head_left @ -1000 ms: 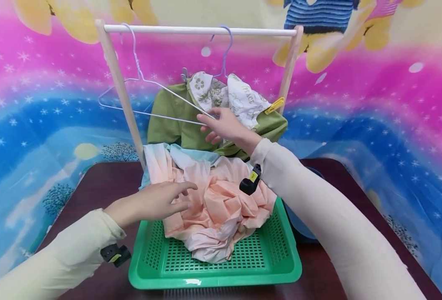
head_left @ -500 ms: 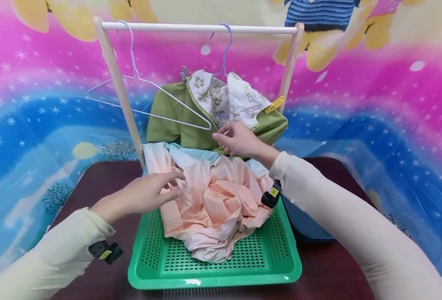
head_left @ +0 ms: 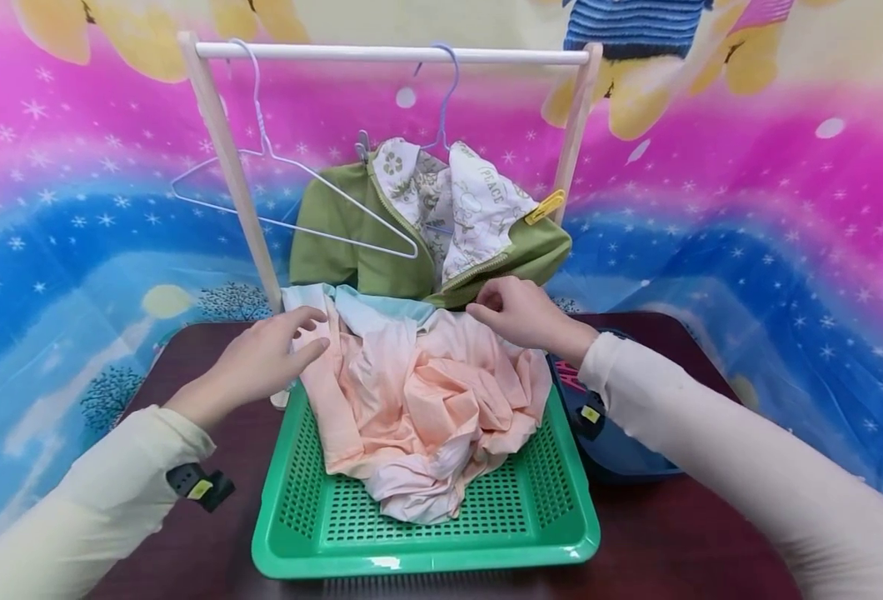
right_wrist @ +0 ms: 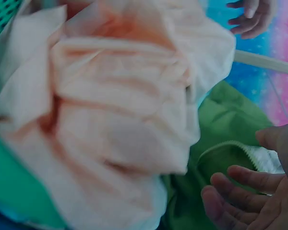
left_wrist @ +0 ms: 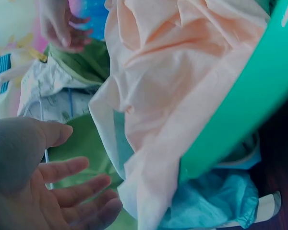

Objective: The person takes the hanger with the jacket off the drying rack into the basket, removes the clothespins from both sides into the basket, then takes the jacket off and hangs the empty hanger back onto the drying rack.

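A crumpled peach garment (head_left: pixel 441 400) with pale blue edges lies in a green perforated basket (head_left: pixel 426 565), draped over its back rim. My left hand (head_left: pixel 261 354) is at the garment's back left corner, fingers loosely bent, holding nothing; in the left wrist view the left hand (left_wrist: pixel 62 187) has its fingers spread. At the back right corner, my right hand (head_left: pixel 527 312) is close above the cloth with nothing in it. Behind hangs a green hooded jacket (head_left: pixel 389 271) on a purple hanger (head_left: pixel 443 108). A bare white wire hanger (head_left: pixel 336 196) hangs to its left.
A wooden rack (head_left: pixel 389 54) with a white rail stands behind the basket. Yellow (head_left: pixel 545 208) and grey clothespins (head_left: pixel 362 146) clip the jacket. A dark blue container (head_left: pixel 629 454) is right of the basket on the dark red table (head_left: pixel 187 392). A printed cloth backdrop surrounds everything.
My right hand has let go of the white hanger and come down to the right end of the peach garment. The hanger has swung left. My left hand has moved left and up.
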`<state>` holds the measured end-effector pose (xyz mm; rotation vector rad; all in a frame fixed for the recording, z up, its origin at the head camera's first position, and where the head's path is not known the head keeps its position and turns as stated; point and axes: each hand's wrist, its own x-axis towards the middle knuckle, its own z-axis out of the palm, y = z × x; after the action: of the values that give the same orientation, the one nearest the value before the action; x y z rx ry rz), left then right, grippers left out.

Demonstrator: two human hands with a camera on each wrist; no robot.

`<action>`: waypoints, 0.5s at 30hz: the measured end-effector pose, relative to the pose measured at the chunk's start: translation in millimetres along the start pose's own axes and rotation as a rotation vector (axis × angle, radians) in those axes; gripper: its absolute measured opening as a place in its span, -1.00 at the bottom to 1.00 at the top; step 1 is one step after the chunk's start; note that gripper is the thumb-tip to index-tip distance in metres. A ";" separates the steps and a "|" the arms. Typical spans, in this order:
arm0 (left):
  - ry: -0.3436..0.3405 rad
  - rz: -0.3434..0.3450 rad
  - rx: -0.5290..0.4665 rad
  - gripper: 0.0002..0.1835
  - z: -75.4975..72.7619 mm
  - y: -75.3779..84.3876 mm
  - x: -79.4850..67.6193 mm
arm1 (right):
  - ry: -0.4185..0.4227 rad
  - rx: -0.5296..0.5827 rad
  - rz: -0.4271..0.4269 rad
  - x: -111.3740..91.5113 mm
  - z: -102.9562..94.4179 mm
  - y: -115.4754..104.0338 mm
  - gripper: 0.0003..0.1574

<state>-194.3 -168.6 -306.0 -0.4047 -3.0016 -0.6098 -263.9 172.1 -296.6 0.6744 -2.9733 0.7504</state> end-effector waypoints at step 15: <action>-0.086 -0.197 -0.011 -0.11 6.8 -27.4 33.0 | -0.130 -0.073 0.186 -11.1 5.6 60.7 -0.22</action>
<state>-233.3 -182.3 -319.2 -0.1387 -3.1460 -0.6388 -278.0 222.2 -330.2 0.4657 -3.1984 0.6230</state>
